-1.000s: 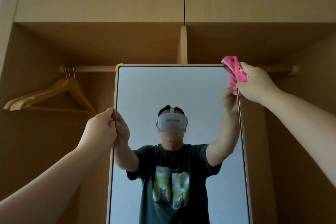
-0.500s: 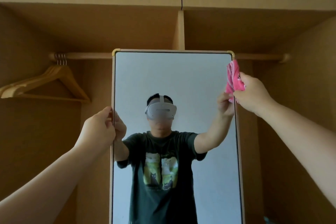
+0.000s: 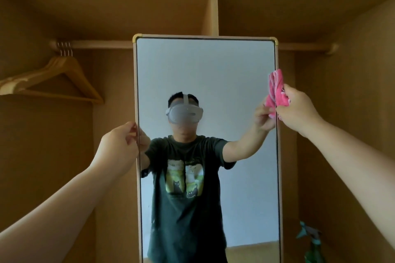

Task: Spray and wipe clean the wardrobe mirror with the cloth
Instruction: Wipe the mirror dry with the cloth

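A tall framed mirror (image 3: 224, 66) stands upright in the middle of an open wooden wardrobe. My left hand (image 3: 118, 147) grips its left frame edge at mid height, fingers curled round the rim. My right hand (image 3: 299, 109) holds a folded pink cloth (image 3: 276, 88) wrapped over the mirror's right frame edge, about a third of the way down from the top corner. The glass reflects a person with both arms raised and a headset on.
A hanging rail (image 3: 96, 44) runs behind the mirror's top, with wooden hangers (image 3: 57, 77) at the left. A vertical divider (image 3: 213, 10) stands above the mirror. A greenish object (image 3: 310, 239) sits low at the right on the wardrobe floor.
My right hand has slid the pink cloth down the right frame edge from the top corner. The view has tilted down, showing more of the mirror. My left hand keeps its grip.
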The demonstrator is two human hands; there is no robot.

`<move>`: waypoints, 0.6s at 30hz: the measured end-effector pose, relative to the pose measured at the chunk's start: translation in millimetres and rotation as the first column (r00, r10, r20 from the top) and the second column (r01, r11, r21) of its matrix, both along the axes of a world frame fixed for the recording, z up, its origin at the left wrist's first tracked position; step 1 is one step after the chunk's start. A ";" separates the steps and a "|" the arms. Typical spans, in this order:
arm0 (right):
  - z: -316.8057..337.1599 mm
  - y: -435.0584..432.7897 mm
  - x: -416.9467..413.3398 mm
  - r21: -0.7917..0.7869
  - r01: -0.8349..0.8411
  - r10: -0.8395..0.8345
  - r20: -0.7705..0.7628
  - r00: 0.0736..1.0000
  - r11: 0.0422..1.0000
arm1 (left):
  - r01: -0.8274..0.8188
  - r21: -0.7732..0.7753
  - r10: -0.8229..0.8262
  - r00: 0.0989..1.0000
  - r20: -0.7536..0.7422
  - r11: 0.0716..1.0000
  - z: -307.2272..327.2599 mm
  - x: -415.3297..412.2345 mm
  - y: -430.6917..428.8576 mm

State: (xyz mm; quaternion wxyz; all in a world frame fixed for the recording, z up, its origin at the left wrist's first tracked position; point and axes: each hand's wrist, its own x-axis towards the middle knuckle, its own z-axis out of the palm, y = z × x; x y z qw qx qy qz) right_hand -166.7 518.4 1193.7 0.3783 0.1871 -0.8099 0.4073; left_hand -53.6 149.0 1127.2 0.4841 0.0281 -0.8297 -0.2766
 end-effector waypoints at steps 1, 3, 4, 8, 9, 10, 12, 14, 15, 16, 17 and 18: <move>-2.5 -1.9 2.4 0.003 0.006 -0.006 -0.004 1.000 1.000 | 0.012 0.017 -0.013 1.000 0.023 1.000 -4.1 0.6 -0.6; -9.6 -3.2 2.9 -0.013 0.004 -0.004 0.005 1.000 1.000 | 0.062 0.060 -0.065 0.997 0.050 0.996 -12.0 2.2 -1.8; -14.1 -3.5 3.7 -0.014 0.006 -0.006 0.014 1.000 1.000 | 0.078 0.068 -0.082 0.995 0.063 0.995 -15.0 4.0 -1.4; -29.4 -7.4 4.2 -0.031 0.026 -0.025 0.019 1.000 0.999 | 0.161 0.118 -0.174 0.979 0.106 0.980 -24.9 9.0 1.6; -33.0 -7.9 4.8 -0.028 0.018 -0.017 0.019 1.000 0.999 | 0.175 0.121 -0.187 0.977 0.103 0.977 -27.6 10.0 2.4; -36.7 -8.4 4.8 -0.028 0.019 -0.018 0.023 1.000 0.999 | 0.179 0.116 -0.191 0.977 0.099 0.977 -29.9 11.3 3.4; -42.9 -9.0 6.9 -0.034 0.009 -0.008 0.030 1.000 0.999 | 0.188 0.116 -0.201 0.974 0.109 0.975 -34.6 12.7 4.1; -49.2 -10.0 8.6 -0.030 0.019 -0.018 0.038 0.999 0.999 | 0.214 0.124 -0.230 0.964 0.135 0.969 -40.0 12.9 3.8; -51.9 -10.9 9.2 -0.029 0.022 -0.021 0.043 0.999 0.999 | 0.222 0.132 -0.240 0.961 0.139 0.966 -42.3 12.8 3.8; -54.3 -11.7 11.0 -0.029 0.026 -0.024 0.055 0.998 0.999 | 0.225 0.139 -0.244 0.960 0.139 0.964 -44.1 12.5 4.0; -56.9 -12.3 11.5 -0.029 0.028 -0.026 0.053 0.998 0.999 | 0.227 0.143 -0.247 0.960 0.135 0.963 -45.7 12.7 5.0; -59.4 -13.5 13.2 -0.032 0.027 -0.025 0.055 0.998 0.999 | 0.231 0.146 -0.250 0.960 0.129 0.962 -46.9 13.2 6.6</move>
